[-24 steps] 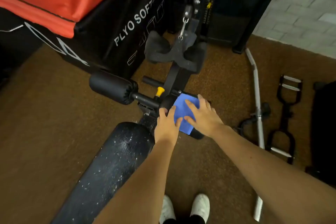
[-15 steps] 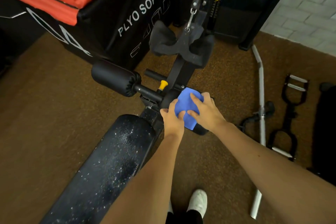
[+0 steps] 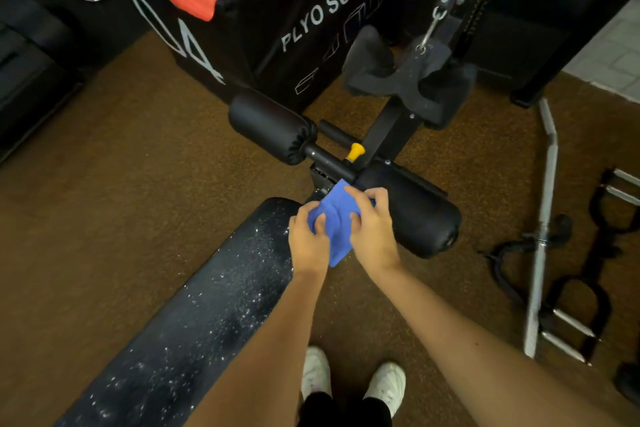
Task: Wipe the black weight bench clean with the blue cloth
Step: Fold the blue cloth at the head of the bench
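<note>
The black weight bench [image 3: 194, 319] runs from the lower left up to the middle, its pad speckled with white dust. At its far end stand two black foam rollers, one on the left [image 3: 270, 126] and one on the right [image 3: 415, 211]. The blue cloth [image 3: 337, 218] is held just above the bench's end, beside the right roller. My left hand [image 3: 308, 239] grips its left edge with curled fingers. My right hand [image 3: 372, 229] pinches its right side, thumb on top.
A black and red plyo soft box [image 3: 294, 10] stands behind the bench. A cable machine with a grey strap handle [image 3: 408, 76] is at the top right. A metal bar [image 3: 543, 218] and black handles [image 3: 588, 281] lie on the brown floor at right. My white shoes [image 3: 349, 381] show below.
Both hands lifted the cloth off the right roller and drew it toward me, bunching it between them. The roller, covered before, now shows bare.
</note>
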The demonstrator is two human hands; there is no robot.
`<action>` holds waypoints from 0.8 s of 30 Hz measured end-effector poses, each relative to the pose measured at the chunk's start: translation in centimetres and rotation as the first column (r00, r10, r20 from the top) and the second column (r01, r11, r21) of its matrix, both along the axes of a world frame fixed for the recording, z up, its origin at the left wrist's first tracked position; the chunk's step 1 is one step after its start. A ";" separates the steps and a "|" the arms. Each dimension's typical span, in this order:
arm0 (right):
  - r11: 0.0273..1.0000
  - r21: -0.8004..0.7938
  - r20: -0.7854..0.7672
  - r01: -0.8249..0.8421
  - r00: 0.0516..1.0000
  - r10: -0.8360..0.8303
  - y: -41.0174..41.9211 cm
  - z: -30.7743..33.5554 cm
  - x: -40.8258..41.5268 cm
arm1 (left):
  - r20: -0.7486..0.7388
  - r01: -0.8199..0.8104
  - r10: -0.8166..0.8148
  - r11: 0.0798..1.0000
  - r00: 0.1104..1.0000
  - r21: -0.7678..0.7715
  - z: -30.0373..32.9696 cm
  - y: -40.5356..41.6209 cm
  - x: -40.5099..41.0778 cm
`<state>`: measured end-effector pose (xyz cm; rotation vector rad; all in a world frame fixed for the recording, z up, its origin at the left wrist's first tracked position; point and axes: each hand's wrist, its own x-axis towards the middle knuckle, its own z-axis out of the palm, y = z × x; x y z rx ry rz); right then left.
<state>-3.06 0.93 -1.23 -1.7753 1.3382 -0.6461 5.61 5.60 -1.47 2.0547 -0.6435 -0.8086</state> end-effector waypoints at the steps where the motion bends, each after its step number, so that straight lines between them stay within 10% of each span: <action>1: 0.999 -0.009 -0.010 -0.035 0.999 0.035 0.8 -0.6 0.8 | 0.020 0.001 -0.002 1.000 1.000 0.012 -0.5 0.8 0.8; 13: 0.962 0.250 -0.141 0.109 0.987 -0.075 5.3 -9.6 6.3 | 0.116 0.121 -0.145 0.974 0.983 0.190 -8.0 4.6 6.4; 24: 0.994 0.036 -0.680 -0.107 0.726 0.103 7.7 -13.7 10.6 | 0.400 0.168 -0.246 0.961 0.883 0.219 -11.2 6.9 12.2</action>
